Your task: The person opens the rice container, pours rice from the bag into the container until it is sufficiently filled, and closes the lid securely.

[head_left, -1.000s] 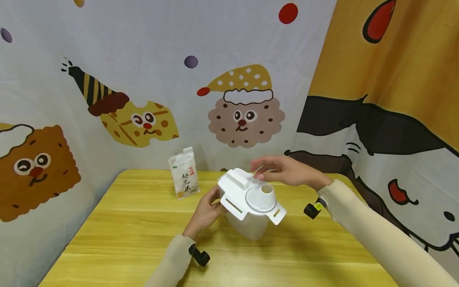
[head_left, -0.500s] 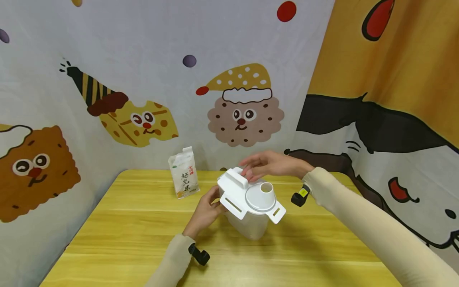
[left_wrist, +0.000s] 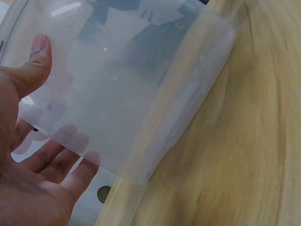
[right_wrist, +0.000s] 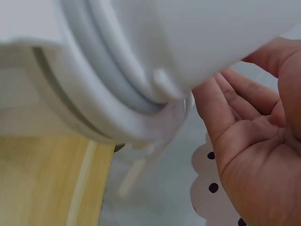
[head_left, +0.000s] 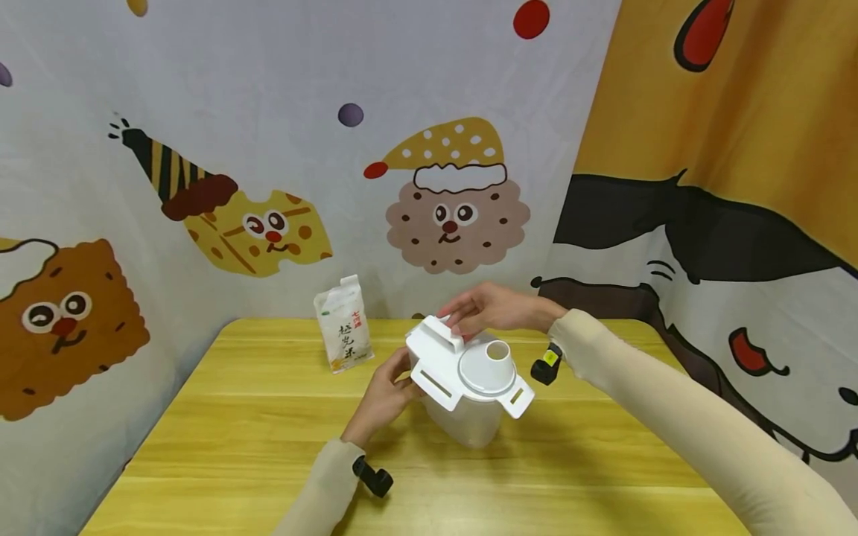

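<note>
A translucent plastic storage container (head_left: 464, 426) with a white lid (head_left: 436, 363) stands on the wooden table. The lid has a raised bar handle (head_left: 442, 333), a round cap with a spout (head_left: 497, 354) and slotted side clips. My left hand (head_left: 386, 391) holds the container's left side. In the left wrist view, its thumb lies on the near face and its fingers wrap behind the clear wall (left_wrist: 117, 84). My right hand (head_left: 499, 307) is over the lid's far side, loosely bent fingers by the handle. In the right wrist view, the lid partly hides those fingertips.
A white paper bag of rice (head_left: 344, 326) with printed characters stands at the back left of the table (head_left: 255, 439). Behind the table hangs a cartoon-printed curtain (head_left: 268, 89). Black wrist cameras sit on both sleeves.
My right hand has moved left across the lid and come up to the bar handle. My left hand and the container have stayed put.
</note>
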Tool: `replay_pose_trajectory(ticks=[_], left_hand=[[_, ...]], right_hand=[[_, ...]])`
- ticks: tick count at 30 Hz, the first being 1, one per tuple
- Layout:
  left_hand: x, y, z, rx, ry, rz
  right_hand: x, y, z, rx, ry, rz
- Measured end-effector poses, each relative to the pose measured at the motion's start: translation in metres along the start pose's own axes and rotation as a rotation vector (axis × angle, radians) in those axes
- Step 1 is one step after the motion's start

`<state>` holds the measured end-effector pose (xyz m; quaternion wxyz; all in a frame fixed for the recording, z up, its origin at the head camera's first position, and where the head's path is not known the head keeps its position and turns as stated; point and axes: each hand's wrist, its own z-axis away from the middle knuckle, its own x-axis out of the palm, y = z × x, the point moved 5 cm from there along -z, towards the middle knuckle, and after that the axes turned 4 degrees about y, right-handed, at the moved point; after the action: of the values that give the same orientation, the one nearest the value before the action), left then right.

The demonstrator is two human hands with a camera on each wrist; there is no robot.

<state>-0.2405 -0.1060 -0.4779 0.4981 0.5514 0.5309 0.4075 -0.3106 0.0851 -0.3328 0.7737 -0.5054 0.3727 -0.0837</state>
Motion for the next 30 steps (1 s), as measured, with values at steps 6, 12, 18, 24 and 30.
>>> replay_pose_trajectory(ticks=[6,12,18,24,30], left_hand=[[0.0002,0.0001,-0.0002,-0.01,-0.002,0.006],[0.0005,-0.0001,0.0,-0.004,-0.002,-0.001],[0.0009,-0.0013,0.0006,0.007,-0.008,-0.011],[0.0,-0.0015,0.001,0.0,-0.008,-0.016],[-0.0003,-0.0032,-0.0001,-0.008,-0.011,-0.007]], right_hand=[[0.0028,0.0016,-0.0048,0.002,0.026,-0.007],[0.003,0.0016,-0.0049,0.013,0.041,-0.021],[0.0028,0.0003,-0.004,0.013,0.049,-0.032],[0.0007,-0.0012,-0.0012,0.01,0.05,-0.05],[-0.0023,-0.0011,0.0041,0.016,0.079,-0.064]])
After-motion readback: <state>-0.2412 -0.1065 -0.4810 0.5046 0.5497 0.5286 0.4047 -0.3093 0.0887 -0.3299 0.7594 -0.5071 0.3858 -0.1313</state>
